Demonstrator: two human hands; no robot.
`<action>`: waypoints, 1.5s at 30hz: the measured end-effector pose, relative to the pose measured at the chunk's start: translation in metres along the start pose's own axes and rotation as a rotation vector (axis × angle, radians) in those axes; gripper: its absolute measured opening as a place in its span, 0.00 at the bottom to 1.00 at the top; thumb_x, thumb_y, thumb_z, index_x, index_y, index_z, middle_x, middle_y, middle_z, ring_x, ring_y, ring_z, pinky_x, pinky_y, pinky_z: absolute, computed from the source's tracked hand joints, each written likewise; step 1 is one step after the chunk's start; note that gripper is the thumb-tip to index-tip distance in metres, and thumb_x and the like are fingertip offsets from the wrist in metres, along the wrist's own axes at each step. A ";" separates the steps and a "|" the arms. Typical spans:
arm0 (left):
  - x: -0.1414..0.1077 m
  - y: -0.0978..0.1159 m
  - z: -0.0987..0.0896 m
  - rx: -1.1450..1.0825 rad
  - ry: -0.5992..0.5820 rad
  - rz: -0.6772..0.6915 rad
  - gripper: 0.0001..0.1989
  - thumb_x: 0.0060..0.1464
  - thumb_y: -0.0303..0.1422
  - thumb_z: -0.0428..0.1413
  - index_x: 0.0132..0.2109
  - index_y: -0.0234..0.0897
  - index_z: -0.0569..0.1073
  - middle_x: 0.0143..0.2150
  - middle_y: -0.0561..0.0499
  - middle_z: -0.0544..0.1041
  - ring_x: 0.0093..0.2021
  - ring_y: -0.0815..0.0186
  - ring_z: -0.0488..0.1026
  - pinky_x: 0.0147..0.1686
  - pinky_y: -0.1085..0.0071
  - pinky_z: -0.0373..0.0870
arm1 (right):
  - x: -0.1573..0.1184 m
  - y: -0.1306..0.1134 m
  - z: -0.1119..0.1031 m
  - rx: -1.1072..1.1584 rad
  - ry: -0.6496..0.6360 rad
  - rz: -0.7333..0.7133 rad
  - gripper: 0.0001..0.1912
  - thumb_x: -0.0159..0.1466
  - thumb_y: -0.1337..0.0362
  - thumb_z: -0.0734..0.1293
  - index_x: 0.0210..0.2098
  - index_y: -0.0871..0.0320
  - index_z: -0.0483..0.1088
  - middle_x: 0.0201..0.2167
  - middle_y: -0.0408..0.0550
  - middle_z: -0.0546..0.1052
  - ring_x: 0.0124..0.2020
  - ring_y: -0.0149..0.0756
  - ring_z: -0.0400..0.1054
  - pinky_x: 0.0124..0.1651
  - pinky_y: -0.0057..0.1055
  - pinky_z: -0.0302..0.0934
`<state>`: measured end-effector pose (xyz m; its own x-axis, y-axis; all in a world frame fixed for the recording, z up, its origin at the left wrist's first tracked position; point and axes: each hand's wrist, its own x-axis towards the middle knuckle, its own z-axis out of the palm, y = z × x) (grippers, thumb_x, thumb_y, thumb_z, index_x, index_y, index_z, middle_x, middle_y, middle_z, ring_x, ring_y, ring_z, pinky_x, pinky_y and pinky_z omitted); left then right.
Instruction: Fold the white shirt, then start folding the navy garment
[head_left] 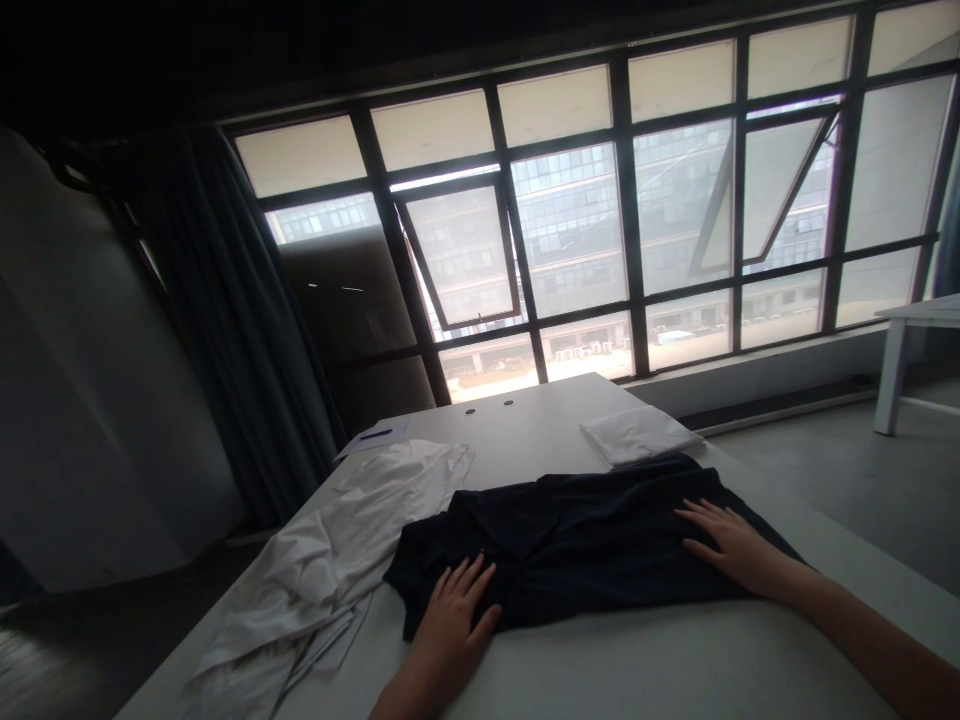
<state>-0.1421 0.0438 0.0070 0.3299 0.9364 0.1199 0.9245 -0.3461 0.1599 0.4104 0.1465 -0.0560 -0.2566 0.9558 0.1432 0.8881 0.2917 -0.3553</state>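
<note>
A dark navy garment (592,540) lies spread across the white table, with a fold lying over its left part. My left hand (456,615) rests flat on its left end, fingers spread. Toward the garment's right end, my right hand (724,545) also lies on the cloth with the fingers stretched out. Neither hand grips anything. Left of the dark garment is a rumpled white garment (337,540), hanging toward the table's near left side. Just behind the navy cloth sits a folded white cloth (637,434). The kind of dark garment is hard to make out.
The white table (547,425) reaches toward a large window wall, and two round dark holes mark its far part. A pen (376,434) lies on paper at the far left. A dark curtain (232,330) hangs at left; another white table (892,370) stands at right.
</note>
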 end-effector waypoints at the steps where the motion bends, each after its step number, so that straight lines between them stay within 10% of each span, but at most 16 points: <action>1: 0.000 0.000 0.000 0.002 0.000 0.002 0.28 0.70 0.52 0.46 0.72 0.53 0.59 0.75 0.52 0.57 0.74 0.53 0.53 0.72 0.46 0.49 | 0.000 0.000 0.000 -0.001 0.002 0.000 0.38 0.65 0.34 0.59 0.68 0.45 0.64 0.72 0.48 0.61 0.73 0.57 0.49 0.73 0.59 0.45; 45: 0.000 0.001 0.001 0.014 0.012 0.006 0.28 0.70 0.53 0.45 0.72 0.54 0.59 0.74 0.53 0.58 0.73 0.52 0.55 0.71 0.47 0.49 | -0.002 -0.005 -0.003 -0.022 -0.007 0.009 0.39 0.66 0.33 0.58 0.68 0.46 0.64 0.72 0.48 0.60 0.74 0.56 0.48 0.74 0.58 0.44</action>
<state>-0.1413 0.0433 0.0066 0.3332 0.9334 0.1331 0.9250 -0.3509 0.1457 0.4077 0.1432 -0.0515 -0.2513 0.9586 0.1338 0.8985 0.2824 -0.3361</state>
